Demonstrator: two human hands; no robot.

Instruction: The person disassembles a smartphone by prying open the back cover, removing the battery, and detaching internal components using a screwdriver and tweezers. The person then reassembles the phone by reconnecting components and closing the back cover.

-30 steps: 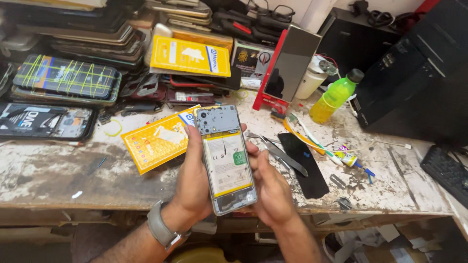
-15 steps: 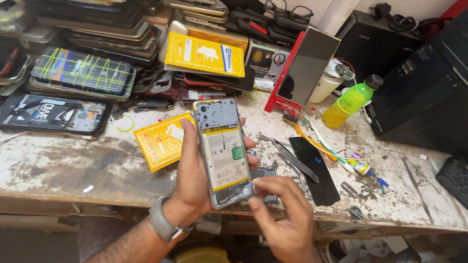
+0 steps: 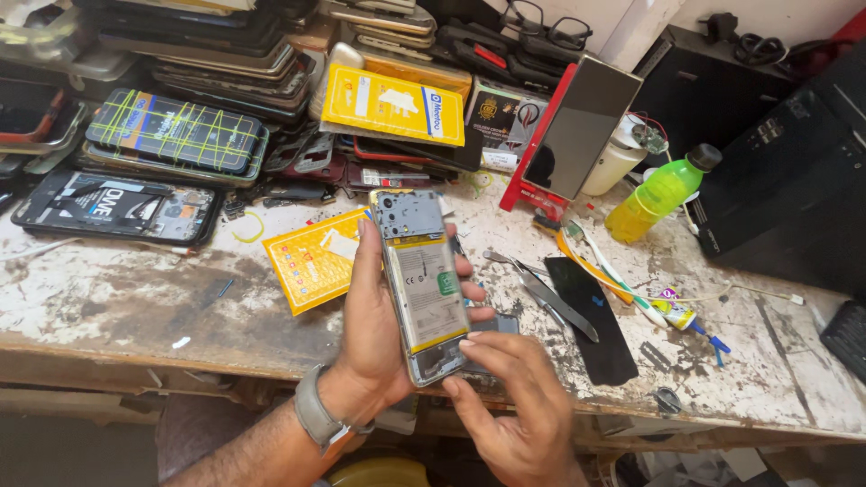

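Note:
My left hand (image 3: 373,332) grips an opened phone (image 3: 421,282) from behind, back cover off, battery and grey inner frame showing. The phone stands nearly upright above the bench's front edge. My right hand (image 3: 510,401) is at the phone's lower right corner, with fingertips touching its bottom edge and fingers curled. A grey watch sits on my left wrist (image 3: 313,418). Whether the right hand holds anything small is hidden.
A yellow packet (image 3: 313,259) lies on the worn white bench (image 3: 117,298) left of the phone. Tweezers (image 3: 541,287), a black phone panel (image 3: 595,317) and a green bottle (image 3: 657,195) lie right. Stacks of phones and cases (image 3: 171,135) fill the back left; black boxes (image 3: 785,171) stand at right.
My right hand dropped from the phone's right side to its bottom corner. The left hand kept its grip, and the view shifted slightly.

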